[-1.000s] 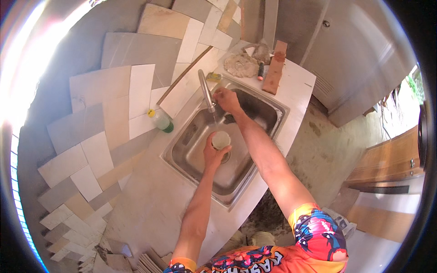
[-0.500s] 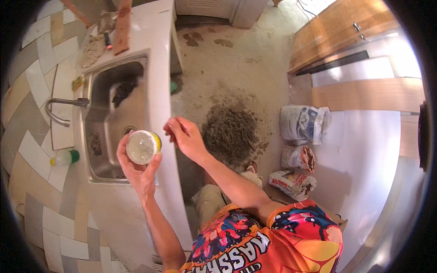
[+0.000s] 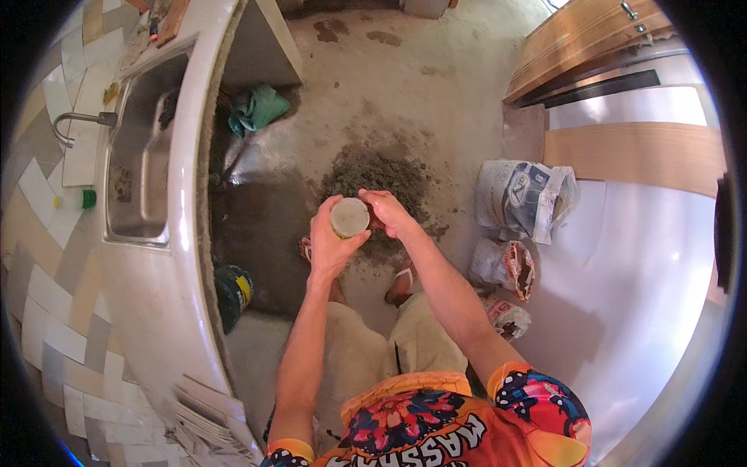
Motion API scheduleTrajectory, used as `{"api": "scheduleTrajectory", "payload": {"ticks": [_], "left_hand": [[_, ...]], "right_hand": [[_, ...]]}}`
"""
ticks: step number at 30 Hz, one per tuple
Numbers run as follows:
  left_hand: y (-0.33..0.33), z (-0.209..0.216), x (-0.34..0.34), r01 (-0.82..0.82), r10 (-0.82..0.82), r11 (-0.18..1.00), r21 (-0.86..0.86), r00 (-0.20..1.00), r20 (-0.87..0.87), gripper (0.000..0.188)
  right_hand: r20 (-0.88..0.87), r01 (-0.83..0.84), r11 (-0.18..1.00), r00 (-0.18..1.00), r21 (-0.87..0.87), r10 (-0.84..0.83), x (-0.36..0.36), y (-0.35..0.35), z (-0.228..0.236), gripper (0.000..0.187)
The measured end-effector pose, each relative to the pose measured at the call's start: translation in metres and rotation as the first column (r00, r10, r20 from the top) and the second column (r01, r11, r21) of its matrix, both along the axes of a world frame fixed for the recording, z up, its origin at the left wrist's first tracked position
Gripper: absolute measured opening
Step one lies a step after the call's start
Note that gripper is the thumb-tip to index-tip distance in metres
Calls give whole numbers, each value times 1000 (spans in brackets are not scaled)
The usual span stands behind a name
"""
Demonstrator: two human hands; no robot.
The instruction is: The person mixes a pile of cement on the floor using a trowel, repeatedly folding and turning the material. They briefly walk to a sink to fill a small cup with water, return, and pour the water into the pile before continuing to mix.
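A small round plastic tub (image 3: 349, 217) is held up in front of me, above the floor. Its round face looks pale grey and cloudy; how full it is, I cannot make out. My left hand (image 3: 330, 243) is wrapped round its left and near side, thumb at the front. Against the right side my right hand (image 3: 388, 213) presses with curled fingers, partly hidden by the tub. Beyond and below lies a mound of dark grey, wet-looking mortar or sand mix (image 3: 381, 173) on the concrete floor, just ahead of my sandalled feet.
On my left runs a white counter (image 3: 175, 296) with a steel sink (image 3: 144, 156) and a curved faucet (image 3: 85, 118). Under it sit a green cloth or bag (image 3: 258, 107) and a dark sack (image 3: 233, 296). Crumpled sacks (image 3: 517, 194) stand at right, beside a wooden door (image 3: 583, 47).
I have turned from the sink toward the mound. The tub and my left hand moved right, from over the sink to above the floor. My right hand came against the tub.
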State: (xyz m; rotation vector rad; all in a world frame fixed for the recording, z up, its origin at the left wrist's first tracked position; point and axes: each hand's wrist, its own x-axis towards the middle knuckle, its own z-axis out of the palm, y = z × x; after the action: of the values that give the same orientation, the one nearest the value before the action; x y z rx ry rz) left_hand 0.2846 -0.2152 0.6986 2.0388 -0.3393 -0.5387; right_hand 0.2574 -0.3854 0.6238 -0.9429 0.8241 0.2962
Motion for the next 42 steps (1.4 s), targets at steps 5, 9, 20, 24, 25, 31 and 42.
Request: {"api": "scheduleTrajectory", "payload": {"ticks": [5,9,20,24,25,31,42], "left_hand": [[-44,-39,-41,119,-137,985,126,981,137,89],[-55,-55,-59,140,-148,989,53,969,200,88],[-31,-66,-45,86,-66,986,-141,988,139,83],[-11,-63,-36,70,-49,987,-142,988,147,84],[-9,-65,-35,84,-62,988,-130,984,166,84],[-1,-89,-36,94,-79,988,-119,989,125,85],[-11,-116,-52,205,-256,959,196,921,294,87]], "right_hand": [[1,82,997,997,-4,-82,-41,-31,-65,25],[24,25,998,999,64,-27,-57,-55,-79,33],[105,-219,966,973,139,205,-45,-88,-102,46],[118,-94,996,989,-2,94,-54,-85,-140,41],[36,-64,975,997,-211,73,-62,-85,-150,40],[-97,-142,343,985,-929,144,-79,-87,-184,23],[-13,190,952,980,-240,-199,-60,17,-155,48]]}}
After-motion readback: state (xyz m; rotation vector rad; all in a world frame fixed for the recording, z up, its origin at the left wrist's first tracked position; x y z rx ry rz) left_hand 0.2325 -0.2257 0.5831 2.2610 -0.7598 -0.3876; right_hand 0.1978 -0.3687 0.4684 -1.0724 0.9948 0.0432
